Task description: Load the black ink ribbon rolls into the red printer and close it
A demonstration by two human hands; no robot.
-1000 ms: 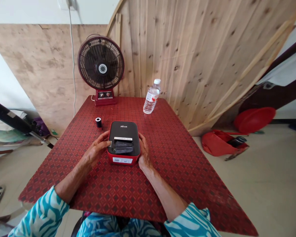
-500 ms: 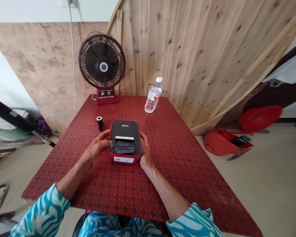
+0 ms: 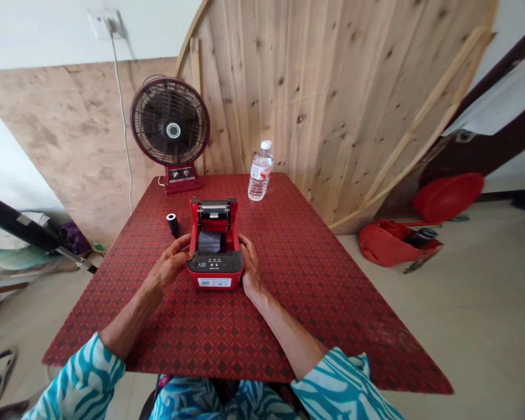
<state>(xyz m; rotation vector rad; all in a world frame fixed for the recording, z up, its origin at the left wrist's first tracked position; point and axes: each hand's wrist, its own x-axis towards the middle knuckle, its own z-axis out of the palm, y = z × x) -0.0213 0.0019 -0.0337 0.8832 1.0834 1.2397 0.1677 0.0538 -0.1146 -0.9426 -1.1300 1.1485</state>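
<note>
A small red and black label printer stands on the table with its lid swung up and back. Inside its bay lies a dark roll with a loose strip. My left hand grips the printer's left side, the thumb at the front left corner by the lid edge. Along the right side, my right hand is wrapped against the casing. A small black roll with a white core stands on the table just beyond my left hand.
A dark red fan stands at the table's back left, its cord running to a wall socket. A clear water bottle is at the back. The patterned red table borders a wooden panel wall. A red bag lies on the floor at right.
The printer's lid has sprung from closed to raised, exposing the bay and roll inside. Both hands stay on the printer's sides. The camera view has shifted slightly.
</note>
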